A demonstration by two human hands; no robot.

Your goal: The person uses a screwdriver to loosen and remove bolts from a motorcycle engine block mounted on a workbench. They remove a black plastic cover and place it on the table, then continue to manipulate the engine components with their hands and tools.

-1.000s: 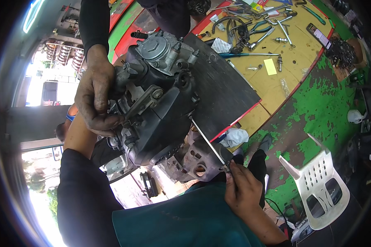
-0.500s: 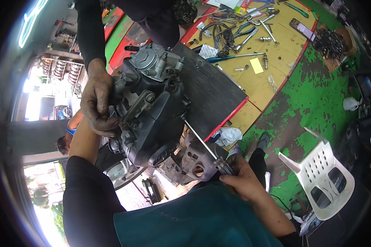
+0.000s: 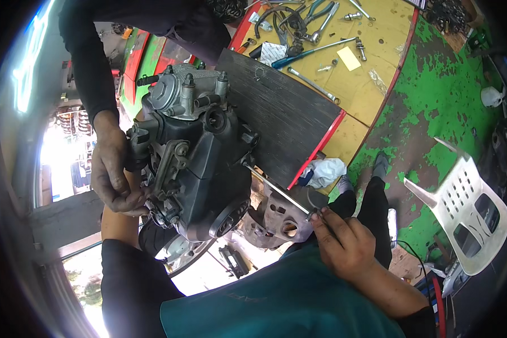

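A person in a teal top works a black-covered engine in a workshop, the right hand holding the handle end of a long-shafted hand tool in a closed grip of thumb and fingers. The tool's bright shaft slants up and to the left, its far end meeting the right edge of the engine's dark cover. The engine, its silver head uppermost, stands in front of the person, overlapping the corner of a black board edged in red. The left forearm rises along the engine's left side; the hand itself is hidden, so its grip cannot be told. A co-worker's hand, at the end of a black sleeve, hangs against that same side, fingertips near the lower fittings. Below the engine sits a grey metal casing. Behind the board, a yellow-topped table carries a blue-handled screwdriver, a combination wrench, pliers and a yellow paper note. A white cloth lies just beside the board's red edge; a white plastic chair stands at right by the green-painted floor.
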